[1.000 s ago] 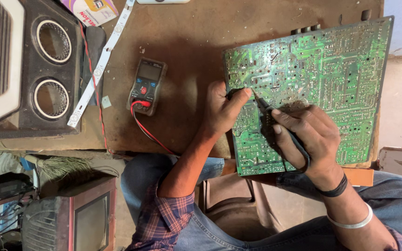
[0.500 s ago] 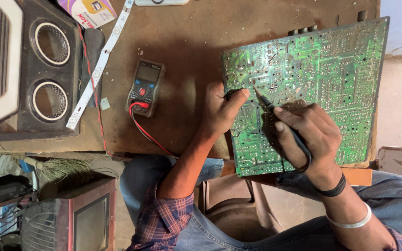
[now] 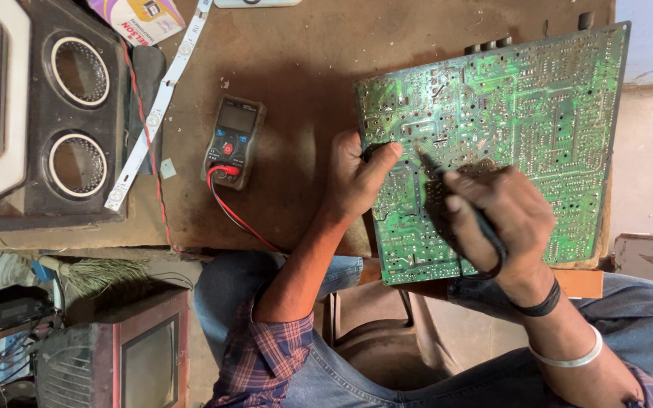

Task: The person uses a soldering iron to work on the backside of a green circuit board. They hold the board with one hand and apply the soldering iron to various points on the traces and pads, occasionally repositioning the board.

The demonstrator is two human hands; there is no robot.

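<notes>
1. Over the last second your view drifts a little: the board (image 3: 493, 143) sits slightly lower and further left in the frame than before. Your hands keep almost the same places on it, so the work stays at one spot on the solder side.
2. The probe (image 3: 459, 200) tip shifts only a touch along the board and still rests near its middle, just right of your left thumb. That reads as small repositioning, not a move to a new area.
3. The board lies on the right part of the tabletop (image 3: 304, 60), green solder side up, with its near edge hanging over the tabletop's near edge above your lap.
4. Your left hand (image 3: 357, 177) grips the board's left edge, thumb on top and pressed flat, fingers curled underneath out of sight. The forearm comes up from the near side, sleeve rolled at the elbow.
5. Your right hand (image 3: 504, 219) is closed around the dark probe like a pen, tip angled far and left onto the board, wrist low over the board's near part. A dark band and a pale bangle sit on that wrist.
6. The meter (image 3: 233, 142) lies well left of the board, apart from both hands, with a red lead (image 3: 239, 219) running from it toward you.
</notes>
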